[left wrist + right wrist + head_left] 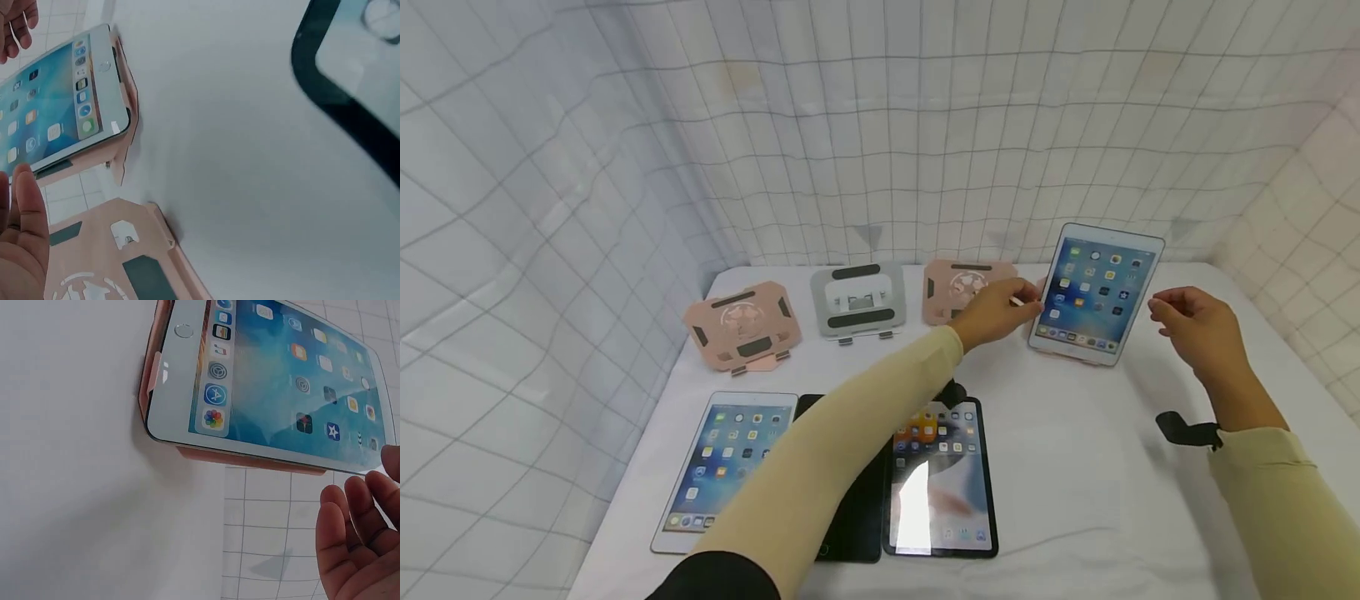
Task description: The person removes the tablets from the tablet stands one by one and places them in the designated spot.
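Note:
A white tablet point(1096, 293) with a lit home screen leans on a pink stand point(250, 461), which is mostly hidden behind it. My left hand point(1000, 312) is at the tablet's left edge, fingers relaxed; whether a fingertip touches the edge I cannot tell. Off the tablet's right side, my right hand point(1204, 332) hovers with loosely bent fingers and a small gap to it. In the right wrist view the right fingers point(365, 519) hold nothing. Another pink stand point(958, 287) is partly covered by the left hand.
To the left stand a grey stand point(859, 300) and a pink stand point(745, 325). Nearer me lie a white tablet point(730, 450), a black tablet point(861, 508) partly under my left forearm, and a black-framed tablet point(943, 492). Gridded cloth point(925, 125) hangs behind the white table.

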Tool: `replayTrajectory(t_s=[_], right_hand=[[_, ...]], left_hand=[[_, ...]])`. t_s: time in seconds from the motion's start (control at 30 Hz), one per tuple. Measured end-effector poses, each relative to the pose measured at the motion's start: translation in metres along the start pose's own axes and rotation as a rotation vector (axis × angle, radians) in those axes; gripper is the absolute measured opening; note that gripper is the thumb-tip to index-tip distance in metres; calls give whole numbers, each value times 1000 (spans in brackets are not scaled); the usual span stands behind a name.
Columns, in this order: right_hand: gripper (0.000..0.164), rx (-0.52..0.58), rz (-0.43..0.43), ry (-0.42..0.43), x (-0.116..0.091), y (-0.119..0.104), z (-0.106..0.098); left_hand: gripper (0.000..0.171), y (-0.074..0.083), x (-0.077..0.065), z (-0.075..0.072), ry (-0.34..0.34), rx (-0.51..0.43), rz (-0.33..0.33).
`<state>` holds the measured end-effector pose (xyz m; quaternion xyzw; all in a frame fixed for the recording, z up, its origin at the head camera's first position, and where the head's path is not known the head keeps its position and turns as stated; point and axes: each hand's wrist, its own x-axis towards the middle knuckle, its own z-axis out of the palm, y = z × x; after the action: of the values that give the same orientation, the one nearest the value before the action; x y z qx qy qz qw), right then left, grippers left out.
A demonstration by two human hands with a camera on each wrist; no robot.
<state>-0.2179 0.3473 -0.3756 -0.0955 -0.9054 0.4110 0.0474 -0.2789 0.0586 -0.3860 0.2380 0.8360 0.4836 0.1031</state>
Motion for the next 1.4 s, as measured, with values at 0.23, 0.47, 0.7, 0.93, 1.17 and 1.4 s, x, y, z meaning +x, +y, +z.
replayTrajectory(t_s=[0.23, 0.47, 0.7, 0.93, 1.17, 1.4], right_hand=[[57, 81, -25, 43, 18, -5, -5], [54, 113, -4, 80, 26, 1, -2], [54, 168, -4, 77, 29, 2, 6], [40, 228, 21, 132, 28, 0, 12], [22, 291, 3, 169, 24, 0, 16], [14, 330, -27, 195, 19, 4, 18]], left_hand=[[31, 10, 25, 1, 99, -52, -1], [52, 19, 33, 16, 54, -96, -134], [48, 25, 33, 23, 108, -224, -188], [35, 20, 35, 28, 210, -263, -173], [25, 21, 36, 31, 280, -226, -138], [14, 24, 40, 34, 313, -196, -118]])
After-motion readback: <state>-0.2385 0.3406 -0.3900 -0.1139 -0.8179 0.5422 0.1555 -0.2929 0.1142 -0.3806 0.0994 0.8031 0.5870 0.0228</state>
